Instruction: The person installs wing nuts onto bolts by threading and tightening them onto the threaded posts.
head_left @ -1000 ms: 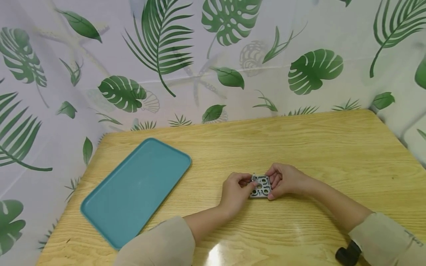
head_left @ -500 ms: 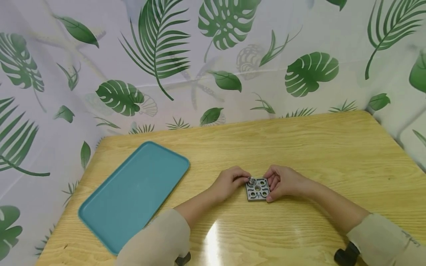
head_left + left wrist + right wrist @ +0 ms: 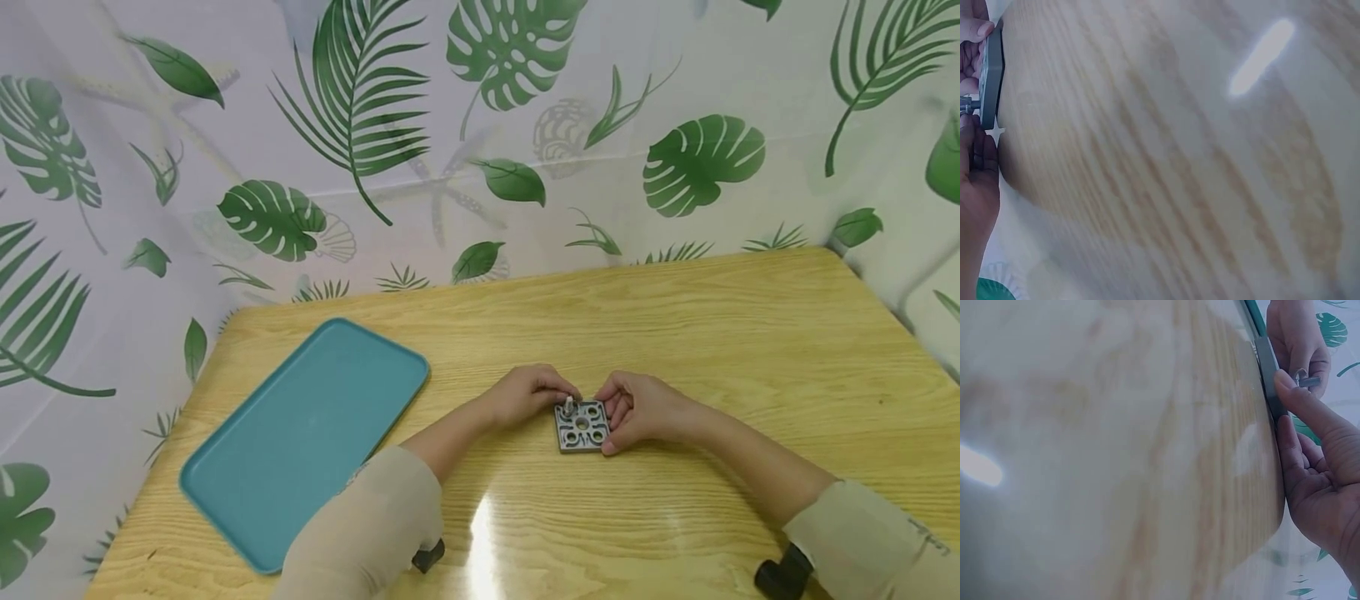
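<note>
A square grey metal plate [image 3: 582,437] with several round holes lies on the wooden table in the head view. My right hand [image 3: 641,410] grips its right side, thumb at the near corner and fingers at the far one. At the plate's far left corner, a small bolt-like metal piece [image 3: 569,406] stands upright. My left hand [image 3: 528,395] has its fingertips at this piece, reaching from behind and left. In the right wrist view, the left thumb meets the base of the bolt-like piece [image 3: 1310,381], whose shaft sticks out; the other fingertips are partly hidden.
A teal rectangular tray [image 3: 300,450] lies on the left of the wooden table [image 3: 697,333]. Behind the table hangs a white cloth [image 3: 420,125] with green leaf prints. A black wrist-worn device [image 3: 783,575] shows below the right sleeve.
My left fingers shift from lying over the plate, to its left corner, then around behind the bolt-like piece. The plate slides slightly toward me. My right hand keeps its grip.
</note>
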The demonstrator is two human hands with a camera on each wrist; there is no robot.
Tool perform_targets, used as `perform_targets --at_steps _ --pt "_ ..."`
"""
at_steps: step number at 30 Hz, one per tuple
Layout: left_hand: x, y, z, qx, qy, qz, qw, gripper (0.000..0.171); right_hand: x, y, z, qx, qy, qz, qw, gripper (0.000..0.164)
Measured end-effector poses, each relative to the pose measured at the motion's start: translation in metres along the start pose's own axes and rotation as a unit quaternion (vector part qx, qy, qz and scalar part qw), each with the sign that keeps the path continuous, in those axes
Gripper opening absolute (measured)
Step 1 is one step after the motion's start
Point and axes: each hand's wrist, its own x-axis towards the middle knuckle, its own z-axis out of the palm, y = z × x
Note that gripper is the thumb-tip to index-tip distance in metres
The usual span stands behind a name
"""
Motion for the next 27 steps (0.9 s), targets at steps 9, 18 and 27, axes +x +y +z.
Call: perform_targets --at_steps 9,18,27 --pt "-0.027 0.001 0.028 -0.086 0.180 -0.071 0.9773 0.024 0.002 0.000 0.002 0.002 0.007 -0.001 1.000 0.065" --pt "-0.040 0.028 0.059 -0.171 0.303 -0.116 0.9304 0.034 0.000 -0.006 0.000 -0.004 0.013 -0.009 1.000 0.064" --pt "-0.034 0.033 0.064 -0.150 0.303 -0.125 0.9330 0.021 0.000 -0.001 0.002 0.003 0.013 -0.006 1.000 0.064"
